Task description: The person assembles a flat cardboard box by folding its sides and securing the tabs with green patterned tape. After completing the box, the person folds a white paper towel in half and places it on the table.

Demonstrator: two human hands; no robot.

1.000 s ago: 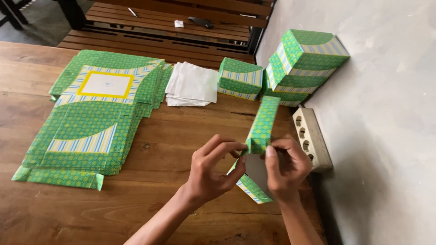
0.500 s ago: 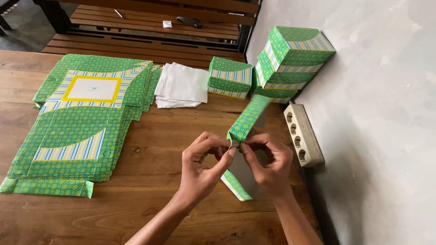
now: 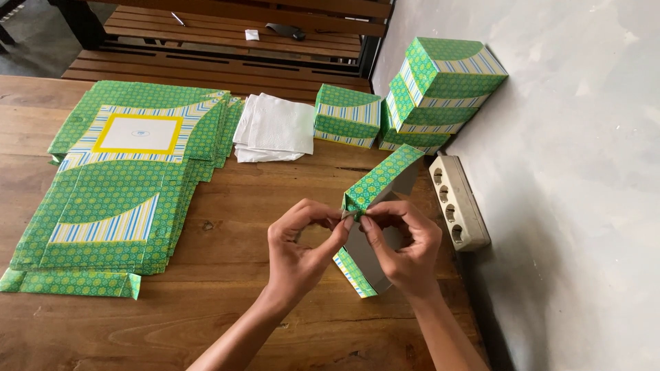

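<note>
Both hands meet over the brown wooden bench (image 3: 261, 206), near its right edge. The left hand (image 3: 302, 251) and the right hand (image 3: 405, 247) pinch, thumb against forefinger, the near corner of a half-folded green patterned cardboard box (image 3: 381, 182) — it stands tilted, its grey inner side facing the right hand, its lower flap just above the bench. To the left lies a stack of flat green box blanks with striped bands (image 3: 124, 185). Behind it rest folded white paper napkins (image 3: 275, 127), then finished green boxes (image 3: 440, 89) stacked against the grey wall — and a beige power strip (image 3: 457, 199) just right of the hands.
</note>
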